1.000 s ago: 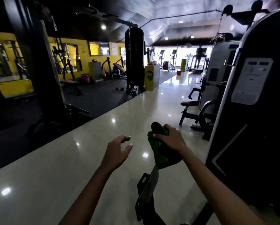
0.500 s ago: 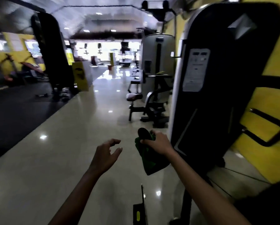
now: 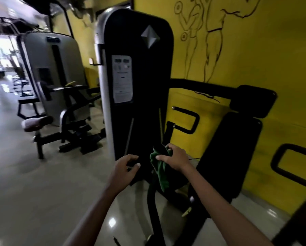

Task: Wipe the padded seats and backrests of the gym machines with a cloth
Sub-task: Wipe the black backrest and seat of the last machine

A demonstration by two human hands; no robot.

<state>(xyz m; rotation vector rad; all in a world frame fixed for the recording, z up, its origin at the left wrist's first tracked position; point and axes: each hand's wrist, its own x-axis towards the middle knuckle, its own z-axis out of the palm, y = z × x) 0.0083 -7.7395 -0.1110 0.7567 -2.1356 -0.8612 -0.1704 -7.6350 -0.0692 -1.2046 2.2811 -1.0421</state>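
The person is standing in front of a tall black weight machine (image 3: pixel 136 82) set against a yellow wall (image 3: pixel 281 59), with both arms reaching forward. The right hand (image 3: pixel 175 159) is gripping a green cloth (image 3: pixel 160 170), fingers curled over its bunched top while the rest is hanging down below the wrist. The cloth is hanging in the air just in front of the machine's lower panel, near the long black backrest pad (image 3: pixel 230 157) leaning to the right, and is not touching it. The left hand (image 3: pixel 124 167) is holding nothing, its fingers loosely bent and spread, hovering beside the cloth. A white instruction label (image 3: pixel 122 79) is sitting on the machine's front. Further left, a grey machine (image 3: pixel 54 71) with a small padded seat (image 3: pixel 36 122) is standing on the shiny floor (image 3: pixel 33 192).
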